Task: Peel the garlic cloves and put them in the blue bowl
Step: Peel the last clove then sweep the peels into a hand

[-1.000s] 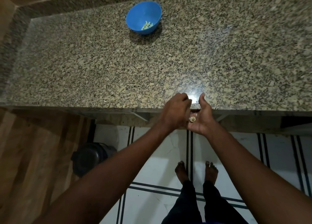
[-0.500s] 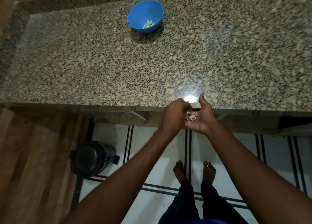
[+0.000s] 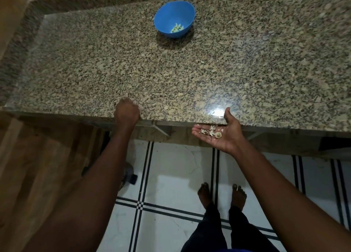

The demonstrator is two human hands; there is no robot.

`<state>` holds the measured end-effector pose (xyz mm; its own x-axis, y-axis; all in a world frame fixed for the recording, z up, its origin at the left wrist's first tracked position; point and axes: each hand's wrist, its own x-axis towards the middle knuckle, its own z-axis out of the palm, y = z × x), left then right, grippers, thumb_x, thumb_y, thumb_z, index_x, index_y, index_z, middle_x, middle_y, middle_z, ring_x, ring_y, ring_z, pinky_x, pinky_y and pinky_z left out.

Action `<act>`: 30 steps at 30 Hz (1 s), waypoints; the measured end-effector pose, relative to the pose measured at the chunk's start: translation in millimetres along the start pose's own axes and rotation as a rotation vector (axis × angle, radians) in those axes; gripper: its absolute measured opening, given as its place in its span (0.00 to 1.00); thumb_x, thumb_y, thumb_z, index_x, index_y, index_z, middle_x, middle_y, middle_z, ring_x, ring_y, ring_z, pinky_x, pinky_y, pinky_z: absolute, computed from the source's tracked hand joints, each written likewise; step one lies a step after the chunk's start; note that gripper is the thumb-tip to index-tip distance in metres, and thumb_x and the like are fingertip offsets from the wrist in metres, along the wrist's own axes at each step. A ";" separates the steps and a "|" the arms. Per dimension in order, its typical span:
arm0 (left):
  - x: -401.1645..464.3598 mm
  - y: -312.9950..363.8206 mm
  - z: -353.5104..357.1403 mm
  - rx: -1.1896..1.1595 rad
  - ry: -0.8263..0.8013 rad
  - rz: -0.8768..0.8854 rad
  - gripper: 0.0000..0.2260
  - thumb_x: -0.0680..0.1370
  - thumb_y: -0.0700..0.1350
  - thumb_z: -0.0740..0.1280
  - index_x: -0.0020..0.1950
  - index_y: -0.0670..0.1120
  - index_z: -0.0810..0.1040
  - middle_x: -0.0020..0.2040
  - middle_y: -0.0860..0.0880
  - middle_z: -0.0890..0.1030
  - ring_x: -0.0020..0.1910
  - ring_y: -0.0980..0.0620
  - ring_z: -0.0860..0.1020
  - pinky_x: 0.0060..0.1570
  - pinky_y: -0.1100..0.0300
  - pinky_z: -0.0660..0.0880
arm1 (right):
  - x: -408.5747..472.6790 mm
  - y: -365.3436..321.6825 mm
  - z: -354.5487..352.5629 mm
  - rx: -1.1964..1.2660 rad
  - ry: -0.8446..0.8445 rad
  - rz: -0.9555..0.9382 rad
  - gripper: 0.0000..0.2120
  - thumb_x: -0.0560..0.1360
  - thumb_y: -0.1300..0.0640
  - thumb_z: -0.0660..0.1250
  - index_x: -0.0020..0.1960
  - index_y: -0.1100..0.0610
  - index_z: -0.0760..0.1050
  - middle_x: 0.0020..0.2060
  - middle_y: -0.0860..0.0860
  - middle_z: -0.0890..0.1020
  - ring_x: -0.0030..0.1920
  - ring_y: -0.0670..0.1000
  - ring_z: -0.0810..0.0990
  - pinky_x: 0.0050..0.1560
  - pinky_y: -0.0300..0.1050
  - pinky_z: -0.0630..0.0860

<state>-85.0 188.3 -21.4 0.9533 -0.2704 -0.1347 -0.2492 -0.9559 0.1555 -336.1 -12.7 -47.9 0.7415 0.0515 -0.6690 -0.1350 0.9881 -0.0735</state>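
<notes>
One blue bowl [image 3: 174, 18] stands on the granite counter [image 3: 247, 65], far beyond both hands and between them in line, nearer the back edge. In its bottom lies a small heap of peeled garlic cloves [image 3: 177, 27]; they overlap too much to count exactly, but there are several, pale and greenish.

Two hands are in view. The left hand [image 3: 126, 112] rests at the counter's front edge, back of the hand upward, its fingers curled down onto the stone; whether they pinch anything beneath them cannot be told. The right hand [image 3: 223, 133] is held palm up just below and in front of the counter's edge, well to the right of the left hand, fingers relaxed and loosely spread, the thumb rising over the edge of the stone. On this flat palm lie papery garlic skins [image 3: 208, 131], roughly half a dozen scraps, and one rounder piece, a garlic root end [image 3: 218, 135], beside them toward the wrist.

The counter is speckled brown-and-grey granite with a raised rim at the back and left. A bright light reflection sits just beyond the right thumb. Below the hands, the floor [image 3: 171, 168] is white tile crossed by paired black lines; two bare feet in dark trousers stand under the right arm. Wooden panelling [image 3: 38, 166] runs to the left of the left arm, with one dark container [image 3: 129, 175] partly hidden behind that forearm.
</notes>
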 end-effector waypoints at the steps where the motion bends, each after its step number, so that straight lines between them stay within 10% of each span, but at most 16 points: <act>1: -4.6 0.9 4.5 0.023 -0.002 0.011 0.19 0.83 0.44 0.58 0.66 0.31 0.72 0.64 0.31 0.75 0.63 0.34 0.74 0.61 0.44 0.71 | 0.5 0.1 0.1 -0.006 0.002 0.002 0.52 0.74 0.27 0.59 0.62 0.80 0.66 0.60 0.77 0.75 0.63 0.75 0.76 0.70 0.65 0.70; 13: -89.8 82.0 34.3 0.122 0.123 0.222 0.12 0.72 0.38 0.74 0.30 0.41 0.78 0.27 0.45 0.77 0.24 0.51 0.72 0.29 0.63 0.67 | 0.4 0.5 1.7 -0.028 0.040 0.023 0.53 0.74 0.27 0.58 0.61 0.81 0.68 0.60 0.77 0.75 0.63 0.73 0.76 0.71 0.64 0.69; 17: -107.8 109.0 44.8 -0.032 0.197 0.447 0.08 0.69 0.35 0.76 0.31 0.40 0.80 0.30 0.43 0.79 0.28 0.54 0.63 0.29 0.62 0.59 | -0.8 0.6 4.1 -0.039 0.066 -0.014 0.49 0.75 0.28 0.59 0.60 0.78 0.70 0.57 0.75 0.78 0.61 0.72 0.78 0.68 0.64 0.71; 22: -120.4 132.4 58.0 -0.216 0.024 0.701 0.04 0.72 0.35 0.69 0.43 0.39 0.83 0.39 0.42 0.80 0.39 0.44 0.76 0.37 0.54 0.74 | -2.6 1.1 4.4 -0.032 0.094 -0.032 0.41 0.75 0.28 0.60 0.60 0.68 0.74 0.50 0.65 0.84 0.48 0.64 0.85 0.53 0.58 0.82; 30: -48.3 44.3 6.3 -0.045 0.179 0.041 0.13 0.80 0.38 0.63 0.63 0.37 0.78 0.61 0.39 0.79 0.58 0.41 0.77 0.56 0.51 0.74 | 1.1 -1.6 -4.1 -0.035 0.038 0.036 0.53 0.74 0.27 0.59 0.65 0.80 0.66 0.61 0.76 0.75 0.61 0.74 0.78 0.68 0.64 0.71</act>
<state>-143.1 158.3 -14.1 0.9586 -0.2807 0.0481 -0.2845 -0.9373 0.2014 -337.8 -14.9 -51.6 0.7104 0.0812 -0.6991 -0.1851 0.9799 -0.0743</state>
